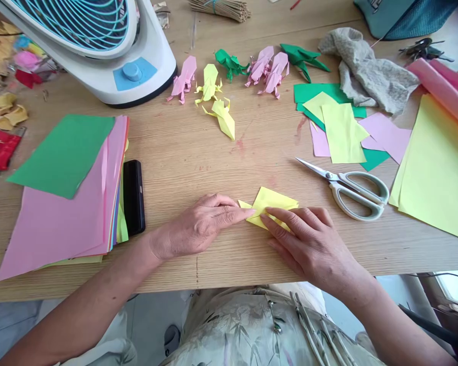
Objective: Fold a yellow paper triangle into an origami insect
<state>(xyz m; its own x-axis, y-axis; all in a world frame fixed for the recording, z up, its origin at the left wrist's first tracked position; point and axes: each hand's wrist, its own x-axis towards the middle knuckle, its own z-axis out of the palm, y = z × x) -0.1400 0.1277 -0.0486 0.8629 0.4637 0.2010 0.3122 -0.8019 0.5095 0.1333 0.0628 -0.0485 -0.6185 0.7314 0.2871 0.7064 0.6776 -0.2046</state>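
Observation:
A piece of folded yellow origami paper (277, 197) lies on the table close to its front edge, with a narrow pointed flap at its left. My left hand (209, 222) is closed at that left end, its fingers pressed together and the index fingertip on the paper; the thumb is hidden. From the right, my right hand (307, 239) grips the paper's lower part, fingertips pressing on its surface. Right of the paper rest scissors (343, 188) with pale handles, blades partly parted and pointing left.
A white fan (145, 56) stands back left. Near it are a coloured-paper stack (64, 218) and a black phone (134, 195). Several folded paper figures (210, 81) line the back. Paper scraps (343, 132), a grey cloth (366, 66) and yellow sheets (438, 173) lie on the right.

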